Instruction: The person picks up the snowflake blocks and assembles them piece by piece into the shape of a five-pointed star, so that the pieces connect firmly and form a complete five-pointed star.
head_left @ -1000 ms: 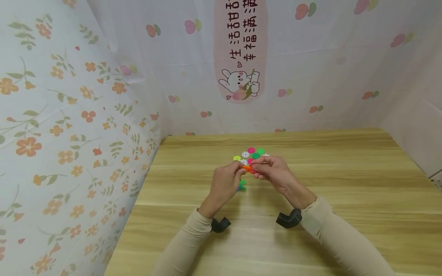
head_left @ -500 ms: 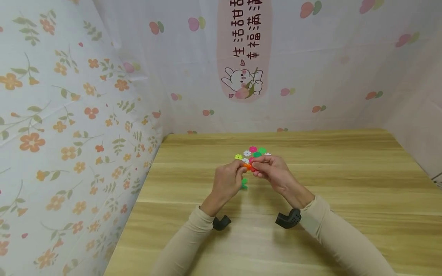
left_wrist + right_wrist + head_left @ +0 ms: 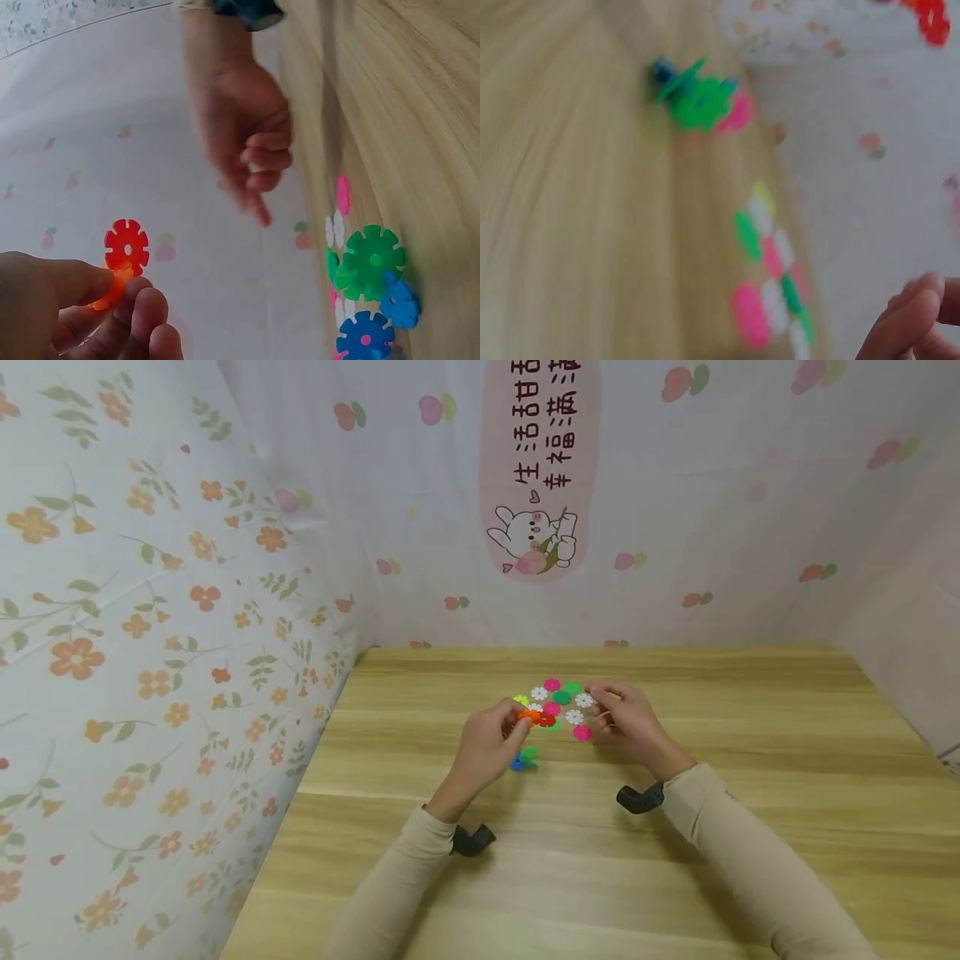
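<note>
Left wrist view shows an orange flower disc (image 3: 120, 283) pinched between the thumb and fingers of my left hand (image 3: 486, 745), with a red flower disc (image 3: 116, 244) touching its edge, both held above the table (image 3: 750, 752). Just below, a blue-and-green cluster (image 3: 367, 281) sits on the wood. Beyond lie loose pink, white, yellow and green discs (image 3: 562, 697), gathered close together. My right hand (image 3: 633, 722) is beside their right side, its fingers loosely bent and, as far as the blur lets me judge, released. Beige sleeves (image 3: 757, 852) cover my forearms, and a patterned cloth (image 3: 420, 510) hangs behind the table.
</note>
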Tool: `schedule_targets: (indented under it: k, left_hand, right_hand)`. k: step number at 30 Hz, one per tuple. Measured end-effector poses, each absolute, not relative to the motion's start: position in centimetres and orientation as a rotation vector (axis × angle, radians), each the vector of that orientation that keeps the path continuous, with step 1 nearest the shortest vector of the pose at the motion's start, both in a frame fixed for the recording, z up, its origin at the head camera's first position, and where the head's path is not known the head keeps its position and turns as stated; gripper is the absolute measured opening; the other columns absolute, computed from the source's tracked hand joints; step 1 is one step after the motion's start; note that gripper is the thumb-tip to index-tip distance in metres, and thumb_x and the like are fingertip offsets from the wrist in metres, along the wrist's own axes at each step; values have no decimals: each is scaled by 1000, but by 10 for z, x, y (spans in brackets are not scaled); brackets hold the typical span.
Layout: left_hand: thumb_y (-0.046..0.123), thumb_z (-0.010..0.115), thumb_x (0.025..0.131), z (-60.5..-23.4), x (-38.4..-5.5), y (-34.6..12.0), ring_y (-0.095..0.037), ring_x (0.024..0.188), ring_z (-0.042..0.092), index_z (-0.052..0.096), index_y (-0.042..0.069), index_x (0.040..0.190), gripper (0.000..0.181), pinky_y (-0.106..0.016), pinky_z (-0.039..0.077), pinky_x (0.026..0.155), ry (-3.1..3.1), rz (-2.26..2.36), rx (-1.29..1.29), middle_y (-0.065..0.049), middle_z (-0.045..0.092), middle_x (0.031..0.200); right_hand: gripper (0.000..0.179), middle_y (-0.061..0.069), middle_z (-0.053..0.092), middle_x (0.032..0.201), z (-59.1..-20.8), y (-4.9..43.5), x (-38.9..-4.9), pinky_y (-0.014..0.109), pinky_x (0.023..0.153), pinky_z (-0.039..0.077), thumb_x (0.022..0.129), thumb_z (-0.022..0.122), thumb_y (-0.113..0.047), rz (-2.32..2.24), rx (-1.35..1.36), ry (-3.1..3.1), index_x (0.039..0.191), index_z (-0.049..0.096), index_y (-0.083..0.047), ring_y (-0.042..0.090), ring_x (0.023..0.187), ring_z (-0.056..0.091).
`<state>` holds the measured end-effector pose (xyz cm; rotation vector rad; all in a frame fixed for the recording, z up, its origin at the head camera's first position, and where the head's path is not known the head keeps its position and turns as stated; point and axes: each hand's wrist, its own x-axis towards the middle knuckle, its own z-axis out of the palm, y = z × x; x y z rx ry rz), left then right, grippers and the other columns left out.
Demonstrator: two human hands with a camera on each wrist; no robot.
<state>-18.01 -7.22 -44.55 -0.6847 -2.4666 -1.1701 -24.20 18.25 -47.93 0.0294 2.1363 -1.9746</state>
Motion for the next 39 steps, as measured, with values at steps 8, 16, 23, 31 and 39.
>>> schedule_targets:
  k: [8,16,23,31,39]
  left_hand:
    - [11,66,96,-444,-178,-79,-6,62,58,67,8,98,4,-22,49,55,-2462,-1242,-620,4,66,75]
    - [11,66,96,-442,-174,-78,-6,61,58,67,6,100,6,-22,50,55,-2441,-1249,-659,2,66,74]
    - [12,66,97,-440,-174,-79,-5,60,56,67,7,100,6,-21,49,55,-2451,-1240,-649,3,66,75]
    - [11,65,97,-437,-175,-78,-4,62,59,67,6,99,5,-21,51,57,-2443,-1243,-666,3,67,76]
    - [12,65,97,-439,-174,-80,-5,61,57,67,7,99,6,-22,51,55,-2456,-1247,-658,3,66,76]
  right_hand:
    - [43,-1,49,56,-521,188,-265,25,44,41,96,68,-27,-1482,-18,2438,133,56,-10,11,46,44]
    - [37,15,66,107,-520,169,-268,40,73,45,85,74,-28,-1101,-176,2810,116,64,-10,27,80,55]
    - [45,13,67,97,-516,159,-265,41,73,48,85,75,-36,-987,-144,2874,108,59,-1,27,81,58]
    - [46,16,69,108,-509,152,-268,41,71,52,85,72,-36,-834,-91,2904,108,69,2,28,86,63]
    - [38,15,69,113,-512,147,-274,42,71,54,80,69,-23,-822,-139,2909,111,70,-1,27,88,63]
